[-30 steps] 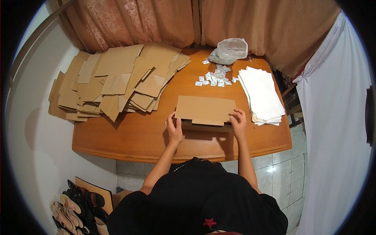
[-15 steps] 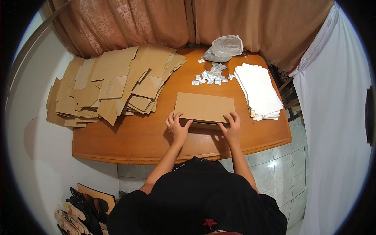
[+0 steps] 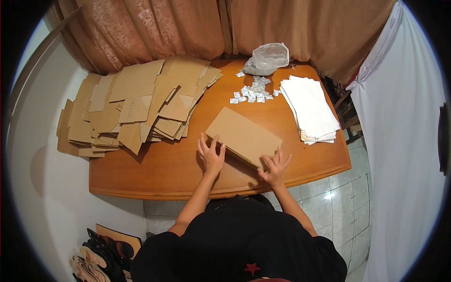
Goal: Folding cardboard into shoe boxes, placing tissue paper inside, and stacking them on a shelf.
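Observation:
A closed brown cardboard box (image 3: 245,135) lies at a slant on the wooden table in front of me, its right end nearer to my body. By its long near side is my left hand (image 3: 212,159), fingers spread and fingertips against or just beside the edge. My right hand (image 3: 275,170) is at the near right corner, with the thumb low on the front and a finger over the top edge; its other fingers stick up. The side of the box facing me is mostly in shadow.
Flattened cardboard pieces (image 3: 136,101) are heaped on the left of the wooden table (image 3: 141,176). Small white sachets (image 3: 256,91) lie scattered before an open clear plastic bag (image 3: 270,58). White paper sheets (image 3: 310,108) are stacked at the right. Shoes (image 3: 101,256) stand at lower left.
The box has turned clockwise, its right end swinging toward me. My right hand has come nearer with that corner; the left hand has shifted slightly, and its fingers have loosened.

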Tool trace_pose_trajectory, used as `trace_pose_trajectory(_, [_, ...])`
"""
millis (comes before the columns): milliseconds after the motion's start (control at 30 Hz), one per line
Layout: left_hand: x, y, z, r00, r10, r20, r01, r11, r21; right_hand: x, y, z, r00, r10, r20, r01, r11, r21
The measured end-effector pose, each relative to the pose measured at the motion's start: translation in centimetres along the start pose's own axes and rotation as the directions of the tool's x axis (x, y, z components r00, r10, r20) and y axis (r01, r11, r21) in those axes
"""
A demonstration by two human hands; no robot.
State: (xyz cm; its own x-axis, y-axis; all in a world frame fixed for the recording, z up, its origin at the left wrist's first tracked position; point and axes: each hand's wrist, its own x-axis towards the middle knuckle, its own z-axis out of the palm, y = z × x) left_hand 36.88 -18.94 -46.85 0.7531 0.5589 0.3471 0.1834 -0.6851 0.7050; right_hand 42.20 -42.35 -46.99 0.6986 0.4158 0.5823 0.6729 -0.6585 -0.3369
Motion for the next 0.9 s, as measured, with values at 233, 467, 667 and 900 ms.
trace_pose_trajectory(233, [0.4, 1.9, -0.4, 0.850, -0.522, 0.071, 0.525, 0.849, -0.054, 3.0, 1.1, -0.7, 0.997, -0.045, -0.056, 0.056, 0.977, 0.204])
trace_pose_trajectory(467, [-6.4, 3.7, 2.8, 0.714, -0.613, 0.340, 0.639, 0.768, 0.042, 4.1, 6.2, 2.1, 0.807, 0.149, 0.572, -0.562, 0.493, 0.664])
trace_pose_trajectory(667, [-10.2, 4.3, 3.5, 0.807, -0.346, 0.478, 0.587, 0.562, -0.584, 2.3, 5.9, 1.1, 0.771, -0.110, 0.628, -0.495, 0.517, 0.698])
trace_pose_trajectory(900, [-16.5, 6.4, -5.8, 0.861, -0.422, 0.283, 0.489, 0.535, -0.689, 0.3, -1.6, -0.8, 0.755, -0.526, 0.391, -0.076, 0.522, 0.849])
